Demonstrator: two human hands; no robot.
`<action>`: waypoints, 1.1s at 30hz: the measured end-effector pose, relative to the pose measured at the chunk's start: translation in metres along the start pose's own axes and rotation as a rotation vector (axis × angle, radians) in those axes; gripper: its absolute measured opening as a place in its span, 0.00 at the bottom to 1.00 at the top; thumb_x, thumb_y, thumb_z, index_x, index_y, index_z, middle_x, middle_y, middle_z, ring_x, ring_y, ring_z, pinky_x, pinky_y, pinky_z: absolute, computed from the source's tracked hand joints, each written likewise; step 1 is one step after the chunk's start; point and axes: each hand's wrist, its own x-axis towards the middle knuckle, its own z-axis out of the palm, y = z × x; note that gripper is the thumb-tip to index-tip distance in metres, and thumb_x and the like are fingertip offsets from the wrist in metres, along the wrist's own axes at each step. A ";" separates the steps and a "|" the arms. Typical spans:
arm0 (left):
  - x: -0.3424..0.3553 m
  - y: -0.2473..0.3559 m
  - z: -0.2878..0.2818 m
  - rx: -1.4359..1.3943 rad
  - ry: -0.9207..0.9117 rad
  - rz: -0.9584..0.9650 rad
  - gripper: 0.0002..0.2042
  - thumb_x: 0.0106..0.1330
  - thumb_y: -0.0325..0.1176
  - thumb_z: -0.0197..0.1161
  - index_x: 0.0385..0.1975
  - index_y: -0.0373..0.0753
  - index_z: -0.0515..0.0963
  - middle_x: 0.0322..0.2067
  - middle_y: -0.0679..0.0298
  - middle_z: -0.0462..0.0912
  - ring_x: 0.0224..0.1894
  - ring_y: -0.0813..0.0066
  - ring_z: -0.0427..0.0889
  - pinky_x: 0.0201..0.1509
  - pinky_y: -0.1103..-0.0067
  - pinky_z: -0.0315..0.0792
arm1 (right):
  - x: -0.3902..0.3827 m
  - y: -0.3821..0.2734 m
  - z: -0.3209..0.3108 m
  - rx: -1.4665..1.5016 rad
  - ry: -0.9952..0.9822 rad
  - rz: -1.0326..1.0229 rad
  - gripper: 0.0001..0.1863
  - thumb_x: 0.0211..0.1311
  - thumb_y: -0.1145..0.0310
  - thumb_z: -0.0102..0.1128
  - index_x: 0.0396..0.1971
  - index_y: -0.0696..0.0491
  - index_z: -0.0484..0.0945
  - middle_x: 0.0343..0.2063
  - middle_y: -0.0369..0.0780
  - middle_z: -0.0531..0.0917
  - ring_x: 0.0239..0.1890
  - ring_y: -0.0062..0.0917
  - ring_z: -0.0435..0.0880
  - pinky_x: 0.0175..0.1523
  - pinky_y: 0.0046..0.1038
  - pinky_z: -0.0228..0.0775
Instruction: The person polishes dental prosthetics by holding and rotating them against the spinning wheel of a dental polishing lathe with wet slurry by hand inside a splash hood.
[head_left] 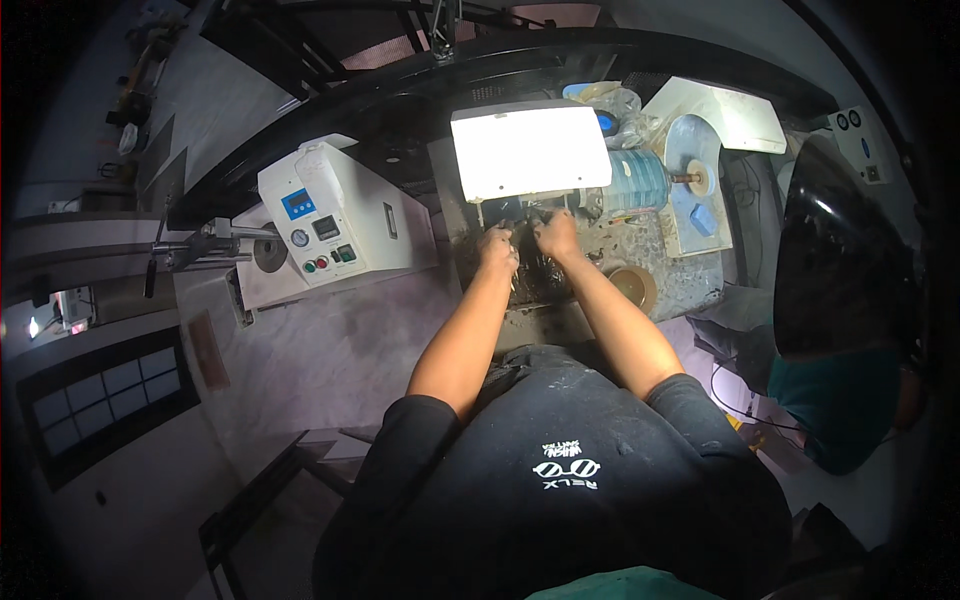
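Note:
Both my hands work at a dirty, wet-looking bench, just below the front edge of a brightly lit white hood. My left hand is closed, its fingers curled under the hood's left side; a thin pale thing shows beside it, too small to name. My right hand is close by on the right, also closed, with its fingertips reaching under the hood. What the fingers hold is hidden in the dark space there. A dark, wet surface lies between the hands.
A white control box with gauge and buttons stands left. Right of the hood lie a clear bluish plastic jug, a round wheel on a spindle and a blue block. A brownish bowl sits near my right forearm. Another person is at far right.

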 end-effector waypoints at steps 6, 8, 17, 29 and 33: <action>-0.019 0.006 0.012 -0.048 0.018 -0.146 0.10 0.51 0.22 0.49 0.26 0.48 0.73 0.17 0.71 0.65 0.08 0.79 0.54 0.10 0.82 0.49 | 0.006 0.001 -0.003 0.152 -0.010 0.014 0.12 0.41 0.72 0.59 0.28 0.62 0.78 0.30 0.55 0.78 0.37 0.43 0.77 0.44 0.32 0.69; -0.006 0.010 -0.001 -0.041 0.014 -0.117 0.10 0.51 0.22 0.49 0.28 0.48 0.72 0.19 0.72 0.67 0.08 0.81 0.54 0.10 0.84 0.50 | 0.006 0.002 0.008 0.087 0.037 -0.057 0.12 0.42 0.74 0.57 0.31 0.60 0.78 0.30 0.53 0.79 0.37 0.43 0.78 0.44 0.32 0.69; -0.005 0.011 -0.013 0.056 -0.128 -0.009 0.13 0.50 0.21 0.47 0.31 0.48 0.73 0.21 0.72 0.69 0.10 0.83 0.58 0.10 0.84 0.54 | -0.011 -0.008 -0.009 0.189 0.014 -0.179 0.12 0.44 0.76 0.55 0.33 0.60 0.77 0.29 0.53 0.78 0.35 0.43 0.78 0.41 0.31 0.69; -0.013 0.002 -0.004 0.032 -0.171 0.069 0.13 0.48 0.19 0.48 0.27 0.47 0.73 0.22 0.72 0.70 0.11 0.83 0.59 0.09 0.86 0.54 | -0.020 -0.011 -0.035 0.249 0.067 -0.297 0.13 0.43 0.76 0.54 0.32 0.60 0.77 0.27 0.54 0.78 0.34 0.46 0.77 0.42 0.34 0.69; -0.008 0.003 -0.007 -0.009 -0.126 0.074 0.12 0.46 0.20 0.48 0.25 0.47 0.74 0.22 0.72 0.70 0.11 0.83 0.59 0.10 0.86 0.54 | -0.006 -0.016 -0.019 0.165 -0.025 -0.179 0.12 0.45 0.74 0.56 0.32 0.63 0.76 0.24 0.52 0.79 0.29 0.41 0.79 0.37 0.32 0.70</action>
